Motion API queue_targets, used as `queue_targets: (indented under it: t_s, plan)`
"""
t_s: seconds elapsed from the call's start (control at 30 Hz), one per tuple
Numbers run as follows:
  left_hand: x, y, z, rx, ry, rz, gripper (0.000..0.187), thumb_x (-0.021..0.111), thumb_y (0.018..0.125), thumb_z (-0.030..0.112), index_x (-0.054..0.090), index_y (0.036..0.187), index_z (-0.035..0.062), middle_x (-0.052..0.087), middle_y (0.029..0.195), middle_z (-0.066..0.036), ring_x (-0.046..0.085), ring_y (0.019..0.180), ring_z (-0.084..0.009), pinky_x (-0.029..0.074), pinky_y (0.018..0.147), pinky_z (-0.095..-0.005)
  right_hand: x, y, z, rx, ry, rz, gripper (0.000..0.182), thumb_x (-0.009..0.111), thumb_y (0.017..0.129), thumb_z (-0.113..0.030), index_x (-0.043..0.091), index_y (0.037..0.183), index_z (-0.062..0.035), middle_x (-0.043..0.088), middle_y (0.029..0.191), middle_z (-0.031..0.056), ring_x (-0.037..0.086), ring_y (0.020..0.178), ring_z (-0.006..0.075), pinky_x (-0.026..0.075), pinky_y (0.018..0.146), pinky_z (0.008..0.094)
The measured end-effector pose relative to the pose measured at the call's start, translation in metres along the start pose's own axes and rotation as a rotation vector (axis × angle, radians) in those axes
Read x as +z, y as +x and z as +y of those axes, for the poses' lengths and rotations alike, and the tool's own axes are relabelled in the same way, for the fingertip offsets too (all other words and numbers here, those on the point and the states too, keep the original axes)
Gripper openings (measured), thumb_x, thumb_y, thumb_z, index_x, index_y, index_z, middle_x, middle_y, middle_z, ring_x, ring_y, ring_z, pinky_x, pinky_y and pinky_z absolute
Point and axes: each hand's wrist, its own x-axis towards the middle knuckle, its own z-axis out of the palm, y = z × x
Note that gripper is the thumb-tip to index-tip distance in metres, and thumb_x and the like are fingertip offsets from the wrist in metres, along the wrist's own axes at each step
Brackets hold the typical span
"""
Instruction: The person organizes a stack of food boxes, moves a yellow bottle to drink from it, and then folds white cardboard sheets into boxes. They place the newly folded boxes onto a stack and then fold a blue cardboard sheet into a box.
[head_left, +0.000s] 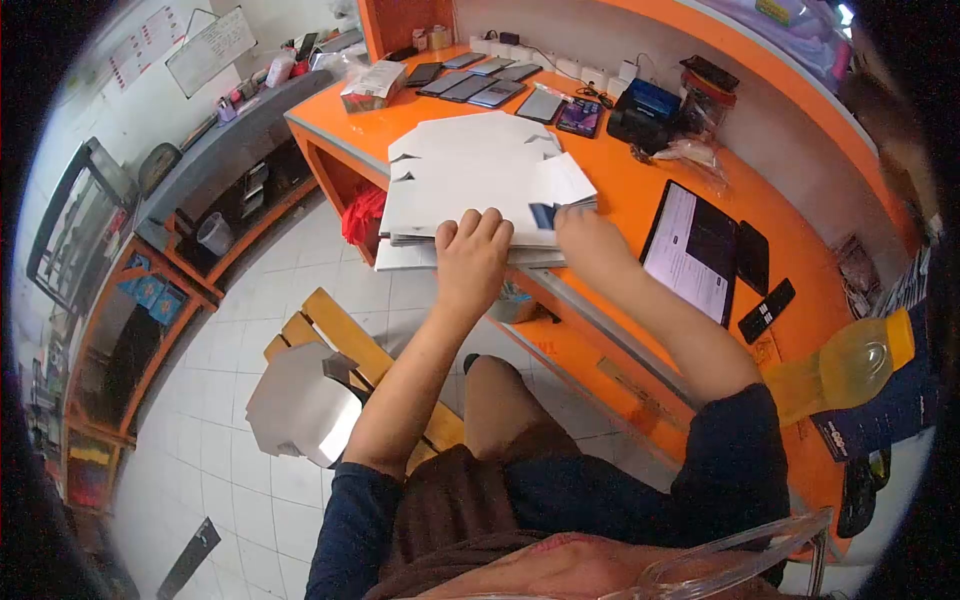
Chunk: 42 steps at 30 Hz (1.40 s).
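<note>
Stack of white sheets [460, 185]: located at the near edge of the orange tabletop [775, 185]. Clock directions are taken from its centre, with 12 o'clock away from the wearer.

Left hand [472, 258]: at 6 o'clock, on the stack's front edge. Its fingers lie curled and close together; the thumb is hidden, so whether they clamp or only press cannot be told.

Right hand [592, 240]: at 4 o'clock, over the front corner. Its fingers appear to pinch a small dark blue piece [543, 216], whose type cannot be identified. A loose white slip [566, 180] lies just beyond, at 3 o'clock.

Surroundings: phones [470, 86] at 12 o'clock, a tablet [688, 250] at 4 o'clock.

Current step, as judged: steadying the stack with the left hand while the right works the blue piece at the corner. Next move calls for firm left-hand support, aligned sheet edges and controlled right-hand motion clear of the left fingers.
</note>
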Motion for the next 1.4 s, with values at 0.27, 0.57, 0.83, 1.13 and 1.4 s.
queue_targets:
  t_s: [0.27, 0.57, 0.83, 1.13, 1.4]
  plan:
    - [-0.008, -0.057, 0.000, -0.479, -0.213, 0.587, 0.056, 0.081, 0.067, 0.029, 0.048, 0.105, 0.0056, 0.043, 0.103, -0.012, 0.039, 0.101, -0.0285, 0.027, 0.091, -0.0410, -0.007, -0.009, -0.023, -0.048, -0.219, 0.081, 0.037, 0.057, 0.074, -0.009, 0.056, 0.105, 0.0119, 0.062, 0.081, 0.0136, 0.062, 0.072, 0.0206, 0.054, 0.059, 0.0277]
    - [0.002, -0.064, -0.020, -1.048, -0.817, 0.189, 0.056, 0.068, 0.080, 0.035, 0.050, 0.120, 0.0009, 0.055, 0.108, -0.016, 0.049, 0.102, -0.0274, 0.032, 0.091, -0.0405, -0.004, 0.003, 0.020, 0.382, 0.903, 0.066, 0.036, 0.060, 0.074, -0.022, 0.060, 0.087, 0.0113, 0.063, 0.071, 0.0235, 0.064, 0.069, 0.0367, 0.052, 0.069, 0.0412]
    - [0.007, -0.051, -0.036, -1.078, -0.614, 0.304, 0.045, 0.064, 0.076, 0.027, 0.056, 0.114, 0.0038, 0.059, 0.101, -0.012, 0.052, 0.101, -0.0293, 0.031, 0.087, -0.0474, 0.002, 0.002, 0.012, 0.371, 1.035, 0.052, 0.034, 0.062, 0.073, -0.019, 0.057, 0.092, 0.0089, 0.063, 0.076, 0.0247, 0.064, 0.072, 0.0385, 0.050, 0.067, 0.0434]
    - [0.004, -0.039, -0.038, -0.263, 0.416, -0.049, 0.029, 0.050, 0.077, 0.013, 0.050, 0.100, -0.0055, 0.051, 0.100, -0.018, 0.052, 0.091, -0.0342, 0.037, 0.087, -0.0500, 0.014, 0.002, 0.006, 0.237, 0.752, 0.097, 0.038, 0.059, 0.076, -0.009, 0.054, 0.107, 0.0103, 0.060, 0.097, 0.0297, 0.058, 0.094, 0.0431, 0.047, 0.083, 0.0457]
    - [-0.012, 0.007, -0.008, 0.389, 1.009, -0.698, 0.033, 0.050, 0.080, 0.030, 0.068, 0.091, 0.0054, 0.059, 0.080, -0.009, 0.051, 0.078, -0.0254, 0.031, 0.085, -0.0422, 0.021, 0.009, 0.014, 0.111, 0.369, -0.171, 0.045, 0.053, 0.085, -0.011, 0.046, 0.123, 0.0122, 0.057, 0.101, 0.0314, 0.058, 0.096, 0.0412, 0.047, 0.084, 0.0448]
